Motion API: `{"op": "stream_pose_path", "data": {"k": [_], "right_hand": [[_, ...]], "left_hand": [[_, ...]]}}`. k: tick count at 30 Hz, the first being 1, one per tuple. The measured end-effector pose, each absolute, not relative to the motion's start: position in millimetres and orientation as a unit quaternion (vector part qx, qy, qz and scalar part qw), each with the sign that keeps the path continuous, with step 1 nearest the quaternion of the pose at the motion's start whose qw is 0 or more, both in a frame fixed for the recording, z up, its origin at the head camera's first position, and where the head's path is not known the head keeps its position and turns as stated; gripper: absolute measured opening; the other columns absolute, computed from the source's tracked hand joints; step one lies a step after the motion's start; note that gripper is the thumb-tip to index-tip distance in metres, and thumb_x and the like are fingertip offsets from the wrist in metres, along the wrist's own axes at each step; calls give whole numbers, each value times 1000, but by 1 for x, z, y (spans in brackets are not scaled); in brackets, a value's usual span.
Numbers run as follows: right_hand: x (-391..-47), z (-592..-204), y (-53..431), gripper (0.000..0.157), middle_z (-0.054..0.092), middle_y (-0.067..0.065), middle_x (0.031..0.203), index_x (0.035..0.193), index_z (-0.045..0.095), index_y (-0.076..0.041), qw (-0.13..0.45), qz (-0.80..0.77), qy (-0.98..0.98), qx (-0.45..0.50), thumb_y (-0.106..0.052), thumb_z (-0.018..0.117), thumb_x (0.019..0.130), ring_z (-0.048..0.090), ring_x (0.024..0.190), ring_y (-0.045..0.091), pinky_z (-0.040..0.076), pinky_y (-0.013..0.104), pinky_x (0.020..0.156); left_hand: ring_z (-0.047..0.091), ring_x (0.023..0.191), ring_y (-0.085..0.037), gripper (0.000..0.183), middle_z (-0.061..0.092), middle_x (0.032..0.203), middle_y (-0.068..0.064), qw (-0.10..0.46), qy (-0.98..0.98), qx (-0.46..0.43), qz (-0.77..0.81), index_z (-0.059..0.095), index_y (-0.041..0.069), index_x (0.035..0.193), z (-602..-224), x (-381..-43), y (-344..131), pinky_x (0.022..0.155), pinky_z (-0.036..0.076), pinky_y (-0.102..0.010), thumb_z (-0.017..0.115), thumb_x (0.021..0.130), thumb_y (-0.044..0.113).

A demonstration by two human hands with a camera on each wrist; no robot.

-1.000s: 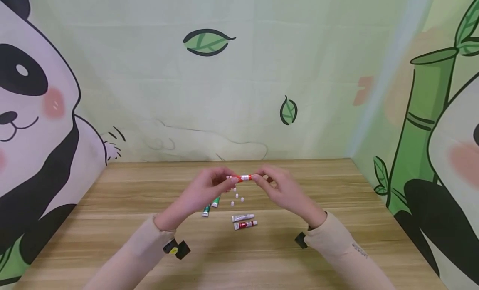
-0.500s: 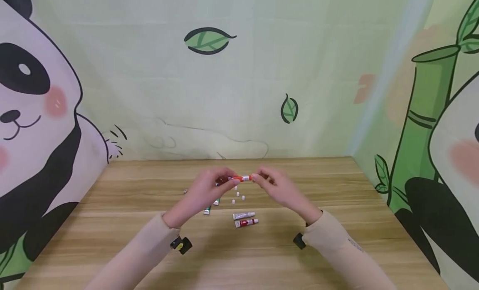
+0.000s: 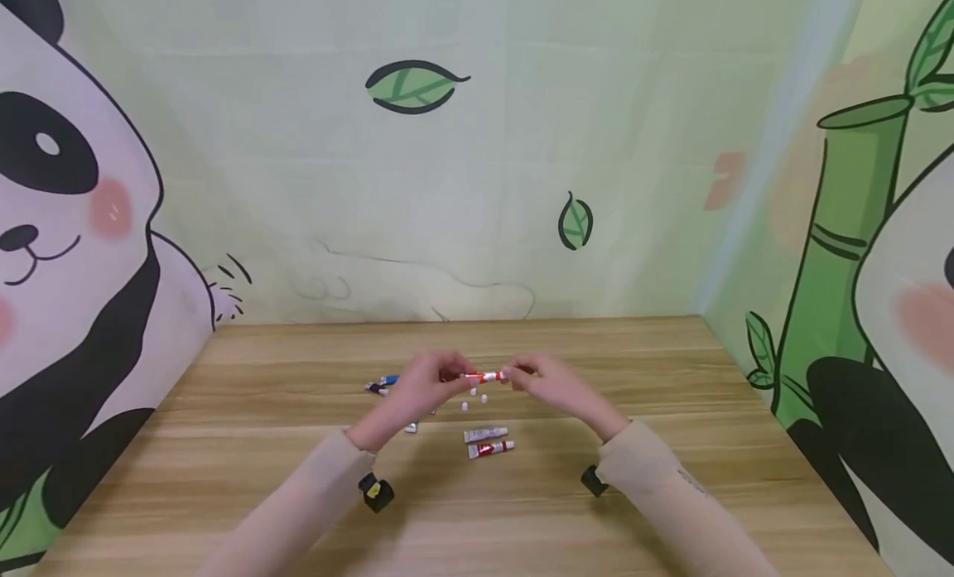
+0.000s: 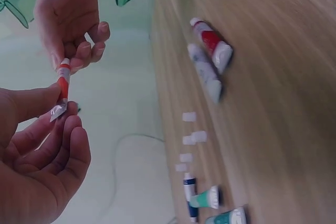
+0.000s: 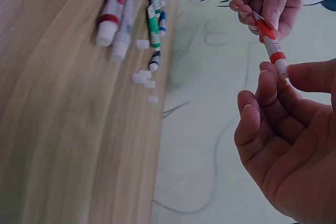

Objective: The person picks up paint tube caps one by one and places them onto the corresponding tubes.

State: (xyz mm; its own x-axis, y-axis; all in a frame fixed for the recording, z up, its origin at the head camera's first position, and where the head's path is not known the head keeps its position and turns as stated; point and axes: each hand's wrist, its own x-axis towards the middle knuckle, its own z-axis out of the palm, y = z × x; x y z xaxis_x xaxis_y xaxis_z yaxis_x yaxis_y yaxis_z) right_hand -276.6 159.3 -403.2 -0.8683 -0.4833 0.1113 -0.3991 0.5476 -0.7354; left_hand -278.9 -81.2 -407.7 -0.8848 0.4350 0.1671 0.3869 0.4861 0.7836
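Above the table, a small orange-red paint tube point(image 3: 489, 377) is held level between both hands. My left hand point(image 3: 428, 392) pinches its flat silvery tail end between thumb and fingers, as the left wrist view shows. At the other end my right hand point(image 3: 557, 388) pinches the white cap point(image 5: 282, 68) with thumb and forefinger, its other fingers loosely bent. Below lie several small white caps point(image 5: 140, 78). Nearer the person, a pale silvery tube point(image 3: 485, 435) lies beside a dark red tube point(image 3: 491, 449).
Left of the caps, green tubes point(image 5: 153, 27) and blue tubes point(image 3: 389, 380) lie on the wooden table point(image 3: 633, 519), partly hidden by the left hand in the head view. A printed backdrop point(image 3: 477, 163) stands along the far edge and both sides.
Both hands have come down slightly in the head view, still holding the orange-red tube. The left forearm has shifted rightward, covering most of the green tubes and uncovering the blue ones.
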Motion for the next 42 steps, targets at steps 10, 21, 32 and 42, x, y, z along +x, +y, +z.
{"op": "stream_pose_path", "data": {"k": [10, 21, 32, 42], "right_hand": [[-291, -431, 162, 31, 69, 15, 93, 101, 70, -1, 103, -377, 889, -238, -29, 56, 104, 62, 80, 26, 49, 32, 66], [-298, -453, 163, 27, 62, 4, 78, 90, 66, -3, 148, -377, 886, -225, -24, 56, 103, 58, 65, 18, 50, 32, 59], [-298, -460, 155, 20, 59, -1, 71, 95, 70, -8, 166, -318, 904, -235, -22, 58, 102, 54, 62, 10, 46, 26, 57], [-294, -459, 152, 27, 52, -6, 63, 81, 65, -10, 172, -289, 909, -245, -22, 56, 104, 47, 55, 8, 39, 24, 51]], "left_hand": [[61, 74, -16, 6, 71, 88, -3, 45, 873, 258, 412, 74, 9, 99, -442, -292, -79, 62, 50, -29, 69, 95, 12], [55, 70, -12, 5, 66, 84, 4, 71, 889, 250, 377, 75, 12, 97, -456, -296, -75, 61, 47, -28, 71, 93, 12], [58, 68, -11, 4, 69, 81, 0, 93, 878, 282, 375, 73, 5, 92, -469, -296, -76, 61, 50, -26, 73, 89, 3], [59, 69, -10, 3, 71, 82, -1, 88, 885, 295, 350, 72, 4, 91, -470, -288, -74, 64, 51, -27, 73, 88, 3]]}}
